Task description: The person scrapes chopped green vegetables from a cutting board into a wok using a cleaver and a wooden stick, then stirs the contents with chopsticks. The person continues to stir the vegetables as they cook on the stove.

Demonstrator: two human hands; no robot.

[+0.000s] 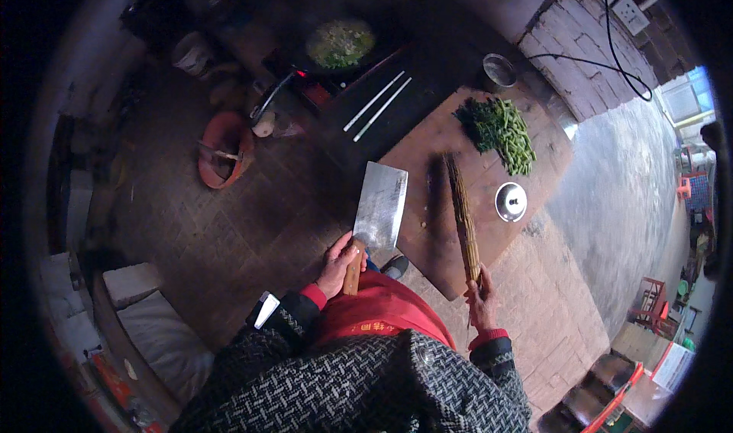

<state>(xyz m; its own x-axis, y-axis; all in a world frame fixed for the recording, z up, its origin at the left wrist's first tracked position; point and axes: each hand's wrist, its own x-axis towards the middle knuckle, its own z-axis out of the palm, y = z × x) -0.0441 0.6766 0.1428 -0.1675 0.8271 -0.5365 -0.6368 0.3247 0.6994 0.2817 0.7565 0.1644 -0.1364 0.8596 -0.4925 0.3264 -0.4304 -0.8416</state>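
My left hand (339, 266) grips the wooden handle of a cleaver (380, 204). Its broad steel blade points away from me, over the left edge of a brown tabletop (415, 204). In my right hand (484, 301) is one end of a long brush of bundled thin sticks (465, 215), which looks like a bamboo pot brush. The brush reaches out above the tabletop and casts a shadow there. Beyond its far end lies a heap of chopped green stalks and leaves (504, 129). A small round metal lid with a dark knob (511, 202) rests to the right of the brush.
Two pale chopsticks (378, 106) lie on a dark surface left of the tabletop. Behind them, a pan holds chopped greens (342, 43). A round container (499, 70) stands at the back corner. On the floor at left is a reddish bucket (226, 152). A black cable (613, 66) hangs along the wall.
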